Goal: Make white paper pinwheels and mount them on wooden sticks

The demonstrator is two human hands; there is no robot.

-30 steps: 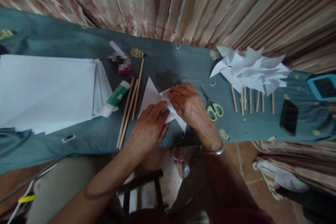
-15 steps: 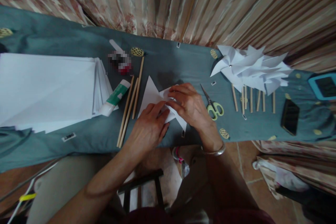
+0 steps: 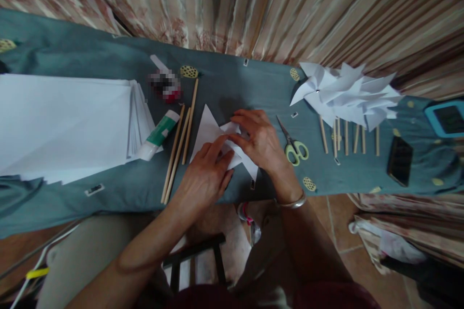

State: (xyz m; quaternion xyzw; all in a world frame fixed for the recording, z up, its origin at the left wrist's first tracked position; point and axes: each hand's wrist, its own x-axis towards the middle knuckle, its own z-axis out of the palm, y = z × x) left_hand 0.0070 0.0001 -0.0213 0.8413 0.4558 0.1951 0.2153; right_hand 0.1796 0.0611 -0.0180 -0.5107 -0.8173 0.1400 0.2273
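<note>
A white paper pinwheel (image 3: 205, 130), its points cut and partly folded in, lies on the cloth in front of me. My left hand (image 3: 210, 166) presses on its middle, index finger on the folded tips and thumb tucked below. From the other side, my right hand (image 3: 259, 137) curls its fingers around a paper flap and meets the left fingertips at the centre. Both hands cover much of the paper. Pale wooden sticks (image 3: 176, 159) lie left of it. To the right are scissors (image 3: 295, 149) with light green handles, slightly spread.
A stack of white paper (image 3: 65, 120) fills the left, with a green-and-white glue tube (image 3: 159, 135) at its edge. A blurred red-and-black item (image 3: 166, 86) sits behind. Finished pinwheels (image 3: 348, 94) on sticks, a black phone (image 3: 400, 161) and a blue-framed device (image 3: 447, 118) occupy the right.
My right hand has shifted slightly, its wrist moving a little left and its fingers bringing the flap toward the centre. My left hand stays nearly still on the paper.
</note>
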